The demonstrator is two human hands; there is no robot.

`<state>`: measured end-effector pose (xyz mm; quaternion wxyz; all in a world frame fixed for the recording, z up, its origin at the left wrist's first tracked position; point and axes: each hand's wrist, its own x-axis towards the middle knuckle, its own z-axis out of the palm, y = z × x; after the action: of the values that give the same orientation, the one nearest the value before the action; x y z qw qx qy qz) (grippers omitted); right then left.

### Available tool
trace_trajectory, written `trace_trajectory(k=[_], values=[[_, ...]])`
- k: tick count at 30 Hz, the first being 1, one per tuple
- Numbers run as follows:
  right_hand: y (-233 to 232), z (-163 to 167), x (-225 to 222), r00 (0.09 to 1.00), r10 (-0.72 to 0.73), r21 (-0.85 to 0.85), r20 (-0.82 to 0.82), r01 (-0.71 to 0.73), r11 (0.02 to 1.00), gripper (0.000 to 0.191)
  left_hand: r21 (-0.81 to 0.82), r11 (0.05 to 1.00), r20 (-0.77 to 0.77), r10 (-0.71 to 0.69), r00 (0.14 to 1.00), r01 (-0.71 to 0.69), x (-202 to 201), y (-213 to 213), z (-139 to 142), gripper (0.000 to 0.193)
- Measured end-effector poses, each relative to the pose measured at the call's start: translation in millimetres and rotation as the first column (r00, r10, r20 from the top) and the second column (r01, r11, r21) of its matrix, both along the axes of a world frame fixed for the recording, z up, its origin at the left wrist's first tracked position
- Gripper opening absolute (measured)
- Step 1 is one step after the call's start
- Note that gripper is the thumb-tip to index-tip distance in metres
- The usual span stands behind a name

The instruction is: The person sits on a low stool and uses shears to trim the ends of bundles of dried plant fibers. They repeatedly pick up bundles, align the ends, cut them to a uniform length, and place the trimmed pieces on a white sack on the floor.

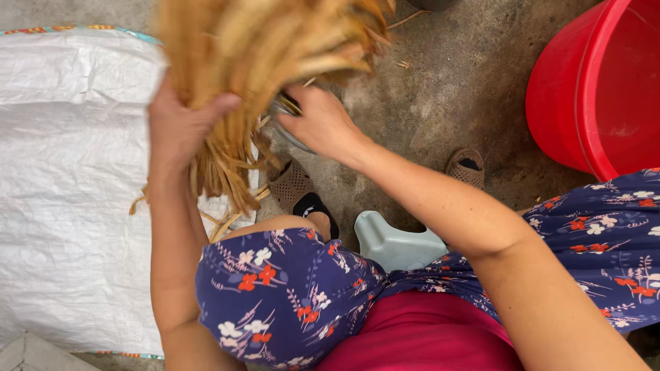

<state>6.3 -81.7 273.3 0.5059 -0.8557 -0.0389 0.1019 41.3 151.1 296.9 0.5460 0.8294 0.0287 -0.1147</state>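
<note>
Her left hand [180,127] grips the straw bundle [254,62]; right hand [320,124] pinches strands by a metal bowl [289,127]. Loose stalks could slip out, I'd say.

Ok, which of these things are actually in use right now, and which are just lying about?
In use: bundle of dry straw-coloured strips, gripped by the left hand; metal bowl, which the right hand reaches into.

Lying about: white woven sack, red tub, grey plastic stool.

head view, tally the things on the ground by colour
red: 1, bucket
white: 1, woven sack
tan: 3, straw bundle, 2 sandals
grey-green: 1, stool
total: 6
</note>
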Motion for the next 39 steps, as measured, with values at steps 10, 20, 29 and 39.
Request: trace_trajectory(k=[10,20,29,39], values=[[22.4,89.8,48.6,0.847,0.388,-0.637,0.364,-0.078,0.767,0.017,-0.900,0.350,-0.164,0.282,0.945,-0.261,-49.8,-50.5,-84.3,0.091],[-65.9,-115.4,15.1,0.943,0.013,-0.732,-0.333,-0.267,0.627,0.033,-0.371,0.928,-0.732,-0.280,0.621,-0.019,-56.2,-98.9,-254.9,0.092],[-181.8,-12.0,-38.3,0.914,-0.055,-0.668,-0.403,-0.253,0.700,0.043,0.036,0.910,-0.205,-0.397,0.895,0.412,-24.6,-100.8,-224.1,0.029],[-200.5,96.8,-78.4,0.917,-0.252,-0.491,-0.310,0.073,0.868,0.056,0.723,0.508,-0.027,-0.657,0.753,0.469,6.1,-164.3,-217.8,0.083]])
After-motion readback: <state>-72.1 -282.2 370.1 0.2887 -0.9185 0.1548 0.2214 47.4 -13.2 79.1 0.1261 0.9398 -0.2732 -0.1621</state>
